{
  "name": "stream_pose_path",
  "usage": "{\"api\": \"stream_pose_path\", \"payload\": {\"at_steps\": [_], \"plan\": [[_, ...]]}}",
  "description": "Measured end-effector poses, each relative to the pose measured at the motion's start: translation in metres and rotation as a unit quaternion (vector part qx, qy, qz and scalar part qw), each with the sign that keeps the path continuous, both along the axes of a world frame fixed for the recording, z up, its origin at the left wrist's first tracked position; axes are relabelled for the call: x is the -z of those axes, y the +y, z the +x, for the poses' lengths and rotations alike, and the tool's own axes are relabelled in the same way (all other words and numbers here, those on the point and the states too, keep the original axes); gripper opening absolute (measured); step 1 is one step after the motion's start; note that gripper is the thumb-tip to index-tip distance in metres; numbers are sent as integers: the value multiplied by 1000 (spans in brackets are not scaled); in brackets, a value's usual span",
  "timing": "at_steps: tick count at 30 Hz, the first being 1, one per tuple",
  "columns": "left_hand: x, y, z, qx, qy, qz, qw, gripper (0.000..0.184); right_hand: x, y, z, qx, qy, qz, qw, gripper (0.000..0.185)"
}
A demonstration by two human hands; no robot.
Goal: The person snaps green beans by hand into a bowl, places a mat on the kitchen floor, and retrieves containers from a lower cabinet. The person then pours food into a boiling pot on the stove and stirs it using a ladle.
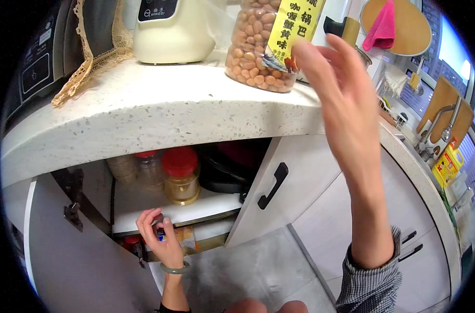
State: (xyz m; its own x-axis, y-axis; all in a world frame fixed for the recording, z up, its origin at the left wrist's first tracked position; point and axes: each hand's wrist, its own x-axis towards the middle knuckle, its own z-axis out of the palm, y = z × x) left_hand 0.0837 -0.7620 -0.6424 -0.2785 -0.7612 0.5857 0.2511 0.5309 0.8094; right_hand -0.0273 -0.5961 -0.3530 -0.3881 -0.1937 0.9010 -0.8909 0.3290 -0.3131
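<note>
My right hand [347, 94] is raised over the counter's edge, fingers apart and slightly blurred, its fingertips beside the yellow label of a clear jar of nuts [250, 47]. Nothing shows in that hand. Lower down, my left hand [162, 235], with a green bangle at the wrist, is in front of the open cabinet's shelf [216, 206]. Its fingers are curled but apart, with a small dark thing between them that I cannot make out. Behind it on the shelf stands a red-lidded jar [181, 175], next to another red-lidded jar [149, 167].
Cabinet doors stand open at left [86, 250] and right [294, 182]. On the speckled counter [159, 117] are a cream appliance [172, 36] and a lace cloth [109, 57]. A faucet [448, 125] and a yellow bottle [448, 164] are at far right.
</note>
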Motion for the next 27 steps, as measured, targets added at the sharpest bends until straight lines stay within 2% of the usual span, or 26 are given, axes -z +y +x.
{"api": "stream_pose_path", "payload": {"at_steps": [1,2,4,5,7,8,10,12,14,16,18,20,21,23,24,25,26,27], "plan": [[1,1,3,2,1,0,1000,20,-15,-10,6,-85,-104,17,991,87],[3,1,5,11,-2,7,1000,20,-22,-18,0,-83,-103,17,991,87],[2,2,6,24,-2,16,1000,19,-31,-29,-16,29,-96,77,992,90],[1,3,7,34,-4,14,999,19,-31,-32,-24,32,-96,78,992,90],[0,6,9,46,-6,13,999,18,-27,-35,-36,-2,-67,61,996,69],[-1,8,10,50,-2,10,999,17,-26,-31,-35,2,-67,60,996,69],[-2,10,7,58,10,7,998,15,-27,-22,-30,-58,-72,-4,996,66],[1,12,8,67,-3,11,998,14,-28,-3,-8,-43,-81,-3,996,64],[6,14,8,82,-1,18,996,14,-26,24,4,-86,-116,-34,989,63],[11,16,9,106,-2,42,993,14,-23,51,32,-33,-120,-32,992,63],[13,20,11,110,-20,27,993,14,-11,74,52,-53,-134,-86,986,62],[11,27,12,129,-16,34,991,13,7,108,68,8,-168,-101,981,61],[7,32,14,141,-21,40,989,12,17,118,78,-4,-190,-117,975,62],[-4,45,15,179,-22,33,983,12,49,144,88,-27,-202,-125,971,71],[-8,52,16,209,-22,26,977,11,71,159,97,21,-232,-137,963,73],[-10,60,16,227,-27,17,973,12,89,163,104,9,-247,-150,957,73],[-14,68,18,238,-33,17,971,12,107,174,110,46,-265,-103,958,75],[-19,76,21,286,-43,-39,956,15,129,179,115,71,-278,-93,953,79]]}}
